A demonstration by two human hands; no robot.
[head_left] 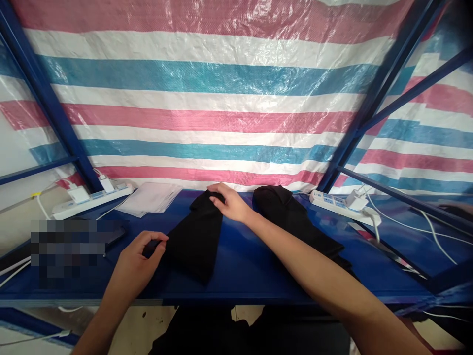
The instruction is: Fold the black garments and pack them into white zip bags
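Black, matte fabric piece [195,236] is lying on the glossy blue tabletop [251,268], between the hands. Long axis is running far-to-near, narrow folded end away from the person, flaring toward the near edge. Right hand [231,201] is sitting at that far end, thumb and fingers pinching the fold; bulk of the cloth is lying nearward of that grip. Left hand [138,259] is hovering around the lower-left edge, thumb and index nearly meeting; can't tell if cloth is caught between them. Left is being the nearer hand to the wide end. Second black folded fabric bundle [295,217] is lying farther right, beyond the right forearm.
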